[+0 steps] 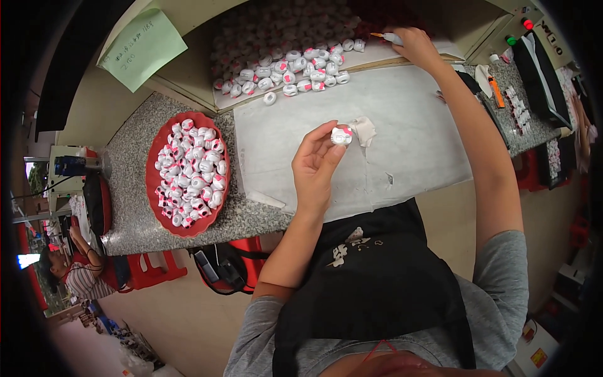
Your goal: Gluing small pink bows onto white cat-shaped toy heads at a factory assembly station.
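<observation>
A small, rounded white bead [341, 136] with a pink patch sits pinched in the left hand [316, 164]; a white pen [392, 39], yellow-orange tip pointing left, is in the right hand [416, 46].

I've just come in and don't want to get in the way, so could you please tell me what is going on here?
A person's left hand holds a small white bead with a pink bow above a sheet of white paper. The right hand holds a white pen-like tool with an orange tip by the shelf. A crumpled tissue lies on the paper. Similar beads are heaped at the back, and more fill a red tray on the left.
</observation>
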A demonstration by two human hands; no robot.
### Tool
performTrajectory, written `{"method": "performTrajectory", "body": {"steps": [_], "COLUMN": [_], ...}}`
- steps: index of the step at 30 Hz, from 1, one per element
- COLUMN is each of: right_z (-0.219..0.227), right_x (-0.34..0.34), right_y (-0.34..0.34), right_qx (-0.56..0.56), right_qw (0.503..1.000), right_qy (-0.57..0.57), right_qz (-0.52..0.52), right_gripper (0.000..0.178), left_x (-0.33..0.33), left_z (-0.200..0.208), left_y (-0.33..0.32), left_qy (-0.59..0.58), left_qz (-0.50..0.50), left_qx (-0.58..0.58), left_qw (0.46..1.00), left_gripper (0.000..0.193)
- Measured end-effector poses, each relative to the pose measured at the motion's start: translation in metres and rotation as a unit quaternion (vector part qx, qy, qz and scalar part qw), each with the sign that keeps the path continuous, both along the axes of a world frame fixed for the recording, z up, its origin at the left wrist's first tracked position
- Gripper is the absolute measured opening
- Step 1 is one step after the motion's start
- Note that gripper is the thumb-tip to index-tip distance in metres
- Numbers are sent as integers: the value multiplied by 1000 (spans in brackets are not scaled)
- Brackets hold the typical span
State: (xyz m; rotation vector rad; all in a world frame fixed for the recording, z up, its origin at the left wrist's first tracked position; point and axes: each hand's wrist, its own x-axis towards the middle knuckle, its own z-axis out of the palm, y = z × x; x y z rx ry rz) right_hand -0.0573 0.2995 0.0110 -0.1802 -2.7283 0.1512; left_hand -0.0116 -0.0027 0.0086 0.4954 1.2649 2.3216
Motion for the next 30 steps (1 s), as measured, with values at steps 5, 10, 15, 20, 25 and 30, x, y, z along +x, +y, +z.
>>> {"method": "performTrajectory", "body": {"steps": [5, 10, 15, 20, 25, 30], "right_z": [1, 2, 1, 1, 1, -3], "right_x": [7, 12, 15, 17, 16, 11], "right_y": [-2, -11, -21, -19, -16, -23], "right_qx": [-40, -325, -459, -388, -163, -107], "right_qw": [999, 938, 881, 915, 983, 993], "right_qy": [19, 116, 107, 80, 78, 55], "right_qz": [6, -31, -51, -76, 26, 10], "right_gripper": [24, 16, 12, 12, 14, 17], "left_x": [0, 2, 0, 0, -2, -1], "left_z": [1, 2, -3, 1, -1, 1], "left_y": [2, 1, 1, 3, 2, 2], "left_qy": [3, -3, 8, -13, -19, -14], "left_qz": [-1, 3, -2, -10, -11, 17], "left_qx": [-4, -9, -32, -8, -14, 0], "left_qw": [1000, 1000, 999, 1000, 1000, 1000], "left_gripper": [33, 33, 32, 34, 33, 33]}}
